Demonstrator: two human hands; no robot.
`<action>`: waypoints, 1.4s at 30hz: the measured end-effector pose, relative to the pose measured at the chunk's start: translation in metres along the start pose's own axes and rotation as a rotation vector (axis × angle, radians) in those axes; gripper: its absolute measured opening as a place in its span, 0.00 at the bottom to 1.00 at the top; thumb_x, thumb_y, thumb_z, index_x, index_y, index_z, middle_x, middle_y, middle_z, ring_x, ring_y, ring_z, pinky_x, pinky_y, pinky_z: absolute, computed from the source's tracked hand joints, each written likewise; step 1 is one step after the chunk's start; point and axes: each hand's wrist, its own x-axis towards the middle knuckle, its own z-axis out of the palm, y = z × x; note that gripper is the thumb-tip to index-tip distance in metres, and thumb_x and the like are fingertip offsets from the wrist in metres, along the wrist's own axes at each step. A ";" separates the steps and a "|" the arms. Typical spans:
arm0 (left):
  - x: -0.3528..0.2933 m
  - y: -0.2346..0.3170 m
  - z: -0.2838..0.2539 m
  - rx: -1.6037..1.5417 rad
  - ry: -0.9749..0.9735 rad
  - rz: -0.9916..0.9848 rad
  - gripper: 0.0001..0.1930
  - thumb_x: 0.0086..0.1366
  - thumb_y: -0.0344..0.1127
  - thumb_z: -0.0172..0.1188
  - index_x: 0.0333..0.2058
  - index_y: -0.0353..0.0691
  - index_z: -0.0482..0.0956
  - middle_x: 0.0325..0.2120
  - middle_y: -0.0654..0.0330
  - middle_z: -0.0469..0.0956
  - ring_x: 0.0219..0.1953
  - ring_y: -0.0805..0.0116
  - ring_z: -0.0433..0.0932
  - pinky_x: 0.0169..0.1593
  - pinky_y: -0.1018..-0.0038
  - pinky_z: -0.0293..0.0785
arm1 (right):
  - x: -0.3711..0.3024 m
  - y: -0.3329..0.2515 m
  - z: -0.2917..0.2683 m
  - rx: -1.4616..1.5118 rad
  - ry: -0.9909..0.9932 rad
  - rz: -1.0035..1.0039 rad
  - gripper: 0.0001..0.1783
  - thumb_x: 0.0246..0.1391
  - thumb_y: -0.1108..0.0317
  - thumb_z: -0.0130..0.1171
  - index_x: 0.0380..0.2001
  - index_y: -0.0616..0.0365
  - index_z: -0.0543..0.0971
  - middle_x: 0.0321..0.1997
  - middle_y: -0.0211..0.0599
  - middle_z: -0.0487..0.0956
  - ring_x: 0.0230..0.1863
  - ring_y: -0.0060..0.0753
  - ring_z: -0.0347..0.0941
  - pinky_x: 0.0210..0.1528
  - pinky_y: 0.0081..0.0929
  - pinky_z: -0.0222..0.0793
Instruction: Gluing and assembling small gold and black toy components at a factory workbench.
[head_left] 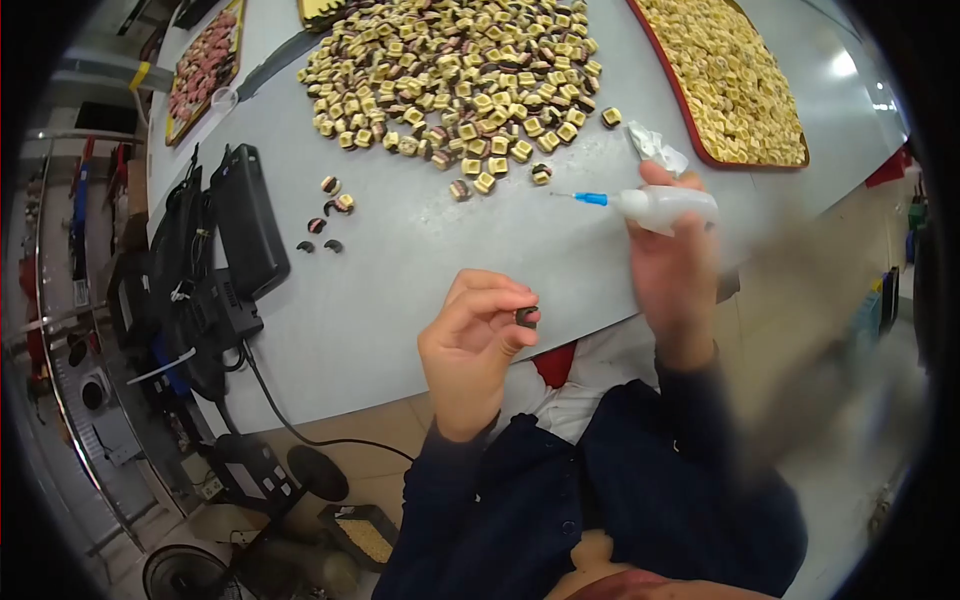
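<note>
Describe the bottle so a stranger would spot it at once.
Find the grey table, then the red-rimmed tray at its far right. Nearer the wearer, the right hand holds a whitish bottle. Unlike the crumpled white tissue just beyond, the bottle has a blue tip and a thin needle pointing left.

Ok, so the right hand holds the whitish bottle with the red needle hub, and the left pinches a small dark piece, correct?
Not quite: in the head view the needle hub is blue, not red. The right hand does hold the whitish bottle, and the left hand pinches a small dark piece.
</note>
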 end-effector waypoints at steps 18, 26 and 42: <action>-0.004 -0.007 0.001 0.123 0.015 0.149 0.18 0.36 0.20 0.71 0.31 0.35 0.80 0.34 0.59 0.70 0.35 0.71 0.70 0.37 0.77 0.67 | -0.010 0.000 0.008 -0.058 -0.225 0.086 0.23 0.57 0.47 0.48 0.38 0.57 0.62 0.28 0.51 0.77 0.11 0.18 0.61 0.16 0.13 0.59; -0.001 -0.010 0.000 0.121 0.004 0.150 0.18 0.35 0.17 0.69 0.31 0.34 0.80 0.34 0.59 0.70 0.35 0.71 0.70 0.38 0.77 0.69 | -0.009 0.001 0.007 -0.082 -0.237 0.090 0.23 0.56 0.47 0.50 0.37 0.58 0.62 0.27 0.52 0.77 0.10 0.17 0.60 0.15 0.12 0.58; -0.001 -0.011 0.000 0.109 0.027 0.161 0.17 0.36 0.20 0.71 0.30 0.33 0.79 0.33 0.59 0.70 0.34 0.71 0.70 0.37 0.77 0.68 | -0.007 0.001 0.002 -0.120 -0.233 0.053 0.24 0.55 0.47 0.51 0.36 0.58 0.62 0.27 0.52 0.77 0.10 0.15 0.58 0.14 0.11 0.56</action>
